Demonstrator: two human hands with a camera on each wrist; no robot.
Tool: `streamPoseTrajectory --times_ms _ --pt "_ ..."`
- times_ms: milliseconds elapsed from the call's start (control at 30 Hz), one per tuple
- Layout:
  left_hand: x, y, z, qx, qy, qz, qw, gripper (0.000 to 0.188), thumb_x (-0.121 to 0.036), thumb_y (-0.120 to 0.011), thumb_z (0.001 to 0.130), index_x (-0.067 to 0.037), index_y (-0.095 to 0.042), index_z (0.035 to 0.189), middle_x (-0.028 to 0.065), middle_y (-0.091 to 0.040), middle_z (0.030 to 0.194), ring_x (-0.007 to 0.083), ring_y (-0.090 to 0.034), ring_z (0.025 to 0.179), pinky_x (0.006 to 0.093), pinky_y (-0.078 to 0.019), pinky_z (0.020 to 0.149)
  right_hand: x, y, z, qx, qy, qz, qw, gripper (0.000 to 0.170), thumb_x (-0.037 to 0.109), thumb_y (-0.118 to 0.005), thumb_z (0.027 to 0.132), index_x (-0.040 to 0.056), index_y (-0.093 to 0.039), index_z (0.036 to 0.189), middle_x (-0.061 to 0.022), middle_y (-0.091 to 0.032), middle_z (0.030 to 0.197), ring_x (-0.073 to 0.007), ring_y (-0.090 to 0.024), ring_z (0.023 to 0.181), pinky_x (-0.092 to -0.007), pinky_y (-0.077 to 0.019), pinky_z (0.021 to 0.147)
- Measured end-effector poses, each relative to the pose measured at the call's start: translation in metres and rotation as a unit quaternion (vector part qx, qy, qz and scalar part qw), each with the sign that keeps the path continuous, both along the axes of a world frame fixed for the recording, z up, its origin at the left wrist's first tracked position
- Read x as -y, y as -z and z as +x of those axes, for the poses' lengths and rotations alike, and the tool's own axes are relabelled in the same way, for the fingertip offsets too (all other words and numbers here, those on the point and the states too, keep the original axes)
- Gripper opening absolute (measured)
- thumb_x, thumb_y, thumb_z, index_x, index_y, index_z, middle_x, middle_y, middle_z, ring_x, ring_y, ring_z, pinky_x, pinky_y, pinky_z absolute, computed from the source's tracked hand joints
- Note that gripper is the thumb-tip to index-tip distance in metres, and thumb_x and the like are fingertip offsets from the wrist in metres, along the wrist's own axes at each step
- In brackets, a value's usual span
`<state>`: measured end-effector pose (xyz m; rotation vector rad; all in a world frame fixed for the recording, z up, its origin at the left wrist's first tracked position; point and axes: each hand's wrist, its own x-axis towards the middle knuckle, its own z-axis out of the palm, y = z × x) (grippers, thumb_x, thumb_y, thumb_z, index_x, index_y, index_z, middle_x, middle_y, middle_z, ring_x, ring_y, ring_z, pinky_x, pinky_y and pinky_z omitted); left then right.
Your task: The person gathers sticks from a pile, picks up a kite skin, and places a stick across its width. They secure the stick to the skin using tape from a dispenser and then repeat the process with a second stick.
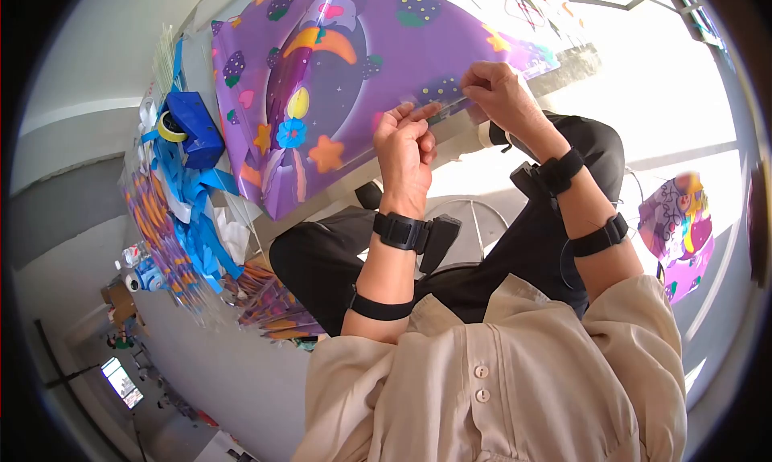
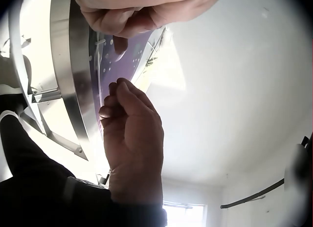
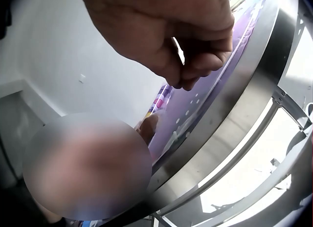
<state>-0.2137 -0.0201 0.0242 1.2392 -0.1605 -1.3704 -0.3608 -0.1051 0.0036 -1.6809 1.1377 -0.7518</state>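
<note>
A purple sheet (image 1: 394,56) with cartoon prints, shaped like a kite, lies over the table with its lower edge toward the person. My left hand (image 1: 406,156) is at that edge; in the left wrist view its index finger (image 2: 120,46) reaches down to the sheet while the other fingers bend loosely. Further right along the same edge is my right hand (image 1: 507,100). Its thumb and fingertips meet close over the sheet in the right wrist view (image 3: 186,41); I cannot tell whether something thin is between them.
A blue tape dispenser (image 1: 193,132) stands left of the sheet, near blue ribbons (image 1: 189,209) and stacked printed sheets (image 1: 161,229). Metal edging (image 3: 215,134) runs along the table's front. Another printed sheet (image 1: 679,229) is at the far right, low down. The person's legs are under the table edge.
</note>
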Motion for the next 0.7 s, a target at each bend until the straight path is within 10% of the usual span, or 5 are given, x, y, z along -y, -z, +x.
streamPoseTrajectory --times_ms 400,567,700 --pt "0.001 0.005 -0.005 0.02 -0.013 0.015 1.0 0.032 0.009 -0.043 0.075 -0.002 -0.042 0.105 0.0173 -0.065 0.098 0.0071 -0.04 0.046 0.0204 -0.0281 0.038 0.009 0.005 0.009 -0.072 -0.036 -0.011 0.997 0.003 0.0 -0.059 0.071 -0.0022 -0.056 0.072 -0.0039 -0.056 0.059 -0.0094 -0.053 0.056 -0.0255 -0.0435 0.053" --pt "0.001 0.008 -0.005 0.016 -0.015 0.017 1.0 0.033 0.009 -0.042 0.075 -0.001 -0.042 0.106 0.0169 -0.064 0.097 0.0068 -0.039 0.046 0.0199 -0.028 0.038 0.008 0.004 0.012 -0.104 -0.027 -0.005 0.994 0.008 0.001 -0.058 0.063 0.0009 -0.063 0.07 -0.0139 -0.06 0.063 -0.027 -0.061 0.06 -0.0352 -0.048 0.058" --pt "0.001 0.011 -0.007 0.025 -0.021 0.017 0.999 0.032 0.009 -0.042 0.074 -0.001 -0.042 0.105 0.0159 -0.065 0.095 0.0066 -0.039 0.046 0.0202 -0.0283 0.038 0.01 0.005 0.013 -0.128 -0.042 -0.021 0.991 0.011 0.001 -0.063 0.065 -0.0028 -0.057 0.073 -0.0088 -0.058 0.061 -0.0162 -0.056 0.057 -0.0292 -0.0454 0.055"
